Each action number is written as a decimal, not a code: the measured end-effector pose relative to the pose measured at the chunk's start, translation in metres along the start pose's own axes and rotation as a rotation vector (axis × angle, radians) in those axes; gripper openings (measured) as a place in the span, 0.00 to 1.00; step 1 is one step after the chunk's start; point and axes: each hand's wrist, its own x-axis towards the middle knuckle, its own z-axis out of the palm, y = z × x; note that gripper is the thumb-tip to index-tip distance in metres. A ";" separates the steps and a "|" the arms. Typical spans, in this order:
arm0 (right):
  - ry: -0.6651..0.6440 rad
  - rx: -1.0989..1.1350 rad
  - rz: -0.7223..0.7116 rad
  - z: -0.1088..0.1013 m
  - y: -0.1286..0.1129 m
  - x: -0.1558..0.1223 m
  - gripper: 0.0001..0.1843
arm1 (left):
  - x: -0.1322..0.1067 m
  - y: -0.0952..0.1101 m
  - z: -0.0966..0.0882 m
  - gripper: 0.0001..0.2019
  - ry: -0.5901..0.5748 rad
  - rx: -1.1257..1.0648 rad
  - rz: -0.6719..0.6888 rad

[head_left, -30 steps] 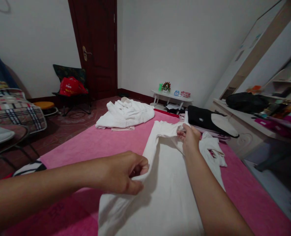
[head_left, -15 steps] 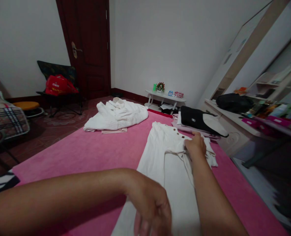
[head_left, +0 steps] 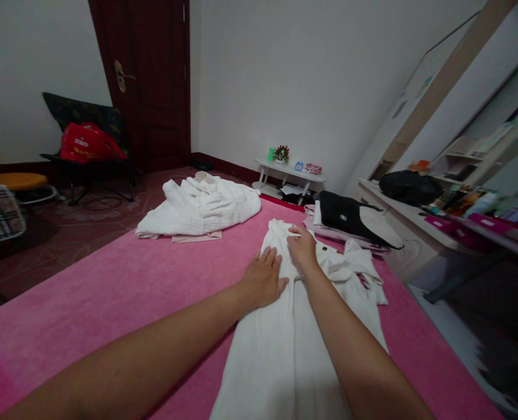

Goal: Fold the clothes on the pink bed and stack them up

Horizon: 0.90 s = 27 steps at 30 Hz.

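A long white garment (head_left: 285, 344) lies lengthwise on the pink bed cover (head_left: 110, 297), folded narrow, with loose sleeves bunched at its right side. My left hand (head_left: 263, 280) lies flat on the garment's left edge near the top, fingers stretched out. My right hand (head_left: 301, 248) rests just beyond it on the garment's upper part, palm down, fingers lying on the cloth. Neither hand holds anything.
A crumpled white robe (head_left: 202, 207) lies at the bed's far left. A black and white folded pile (head_left: 350, 216) sits at the far right. Beyond are a small white table (head_left: 289, 172), a dark door (head_left: 149, 81), a chair with a red bag (head_left: 86, 143), and a cluttered desk (head_left: 460, 216) on the right.
My left hand let go of the garment's edge and moved forward to lie flat on it. My right hand released the folded sleeve and now rests on the cloth. The view turned rightward.
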 end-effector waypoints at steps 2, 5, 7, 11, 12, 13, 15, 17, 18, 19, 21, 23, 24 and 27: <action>0.008 -0.088 -0.034 0.014 -0.004 0.018 0.16 | -0.002 0.002 -0.004 0.32 0.003 0.005 -0.012; -0.077 -0.150 -0.055 0.031 -0.014 0.042 0.19 | -0.003 0.002 -0.007 0.31 0.001 -0.011 -0.018; -0.160 -0.238 -0.021 0.039 -0.020 0.055 0.24 | -0.003 0.002 -0.008 0.31 0.008 -0.029 -0.028; -0.297 -0.428 0.078 0.048 -0.021 0.076 0.24 | -0.005 0.002 -0.006 0.30 0.042 -0.054 -0.055; -0.306 -0.429 0.080 0.049 -0.019 0.081 0.20 | -0.005 0.002 -0.006 0.30 0.055 -0.056 -0.069; -0.306 -0.417 0.071 0.051 -0.018 0.086 0.16 | -0.005 0.002 -0.005 0.30 0.066 -0.057 -0.085; -0.292 -0.389 0.034 0.055 -0.014 0.092 0.14 | -0.004 0.002 -0.004 0.32 0.085 -0.055 -0.119; -0.262 -0.362 -0.013 0.061 -0.010 0.094 0.14 | -0.003 0.002 -0.002 0.33 0.090 -0.049 -0.137; -0.248 -0.354 -0.033 0.064 -0.008 0.093 0.14 | -0.002 0.002 -0.002 0.33 0.086 -0.044 -0.140; -0.236 -0.352 -0.048 0.068 -0.006 0.091 0.12 | -0.001 0.002 -0.001 0.34 0.075 -0.039 -0.143; -0.214 -0.359 -0.060 0.075 -0.001 0.086 0.10 | 0.000 0.002 0.000 0.33 0.052 -0.027 -0.151; -0.202 -0.372 -0.065 0.080 0.003 0.081 0.10 | 0.001 0.001 0.000 0.33 0.040 -0.013 -0.156; -0.203 -0.379 -0.067 0.082 0.004 0.080 0.10 | 0.001 0.001 0.001 0.33 0.036 -0.006 -0.158; -0.264 -0.389 -0.087 0.079 0.003 0.082 0.10 | 0.001 0.001 0.001 0.33 0.013 0.013 -0.166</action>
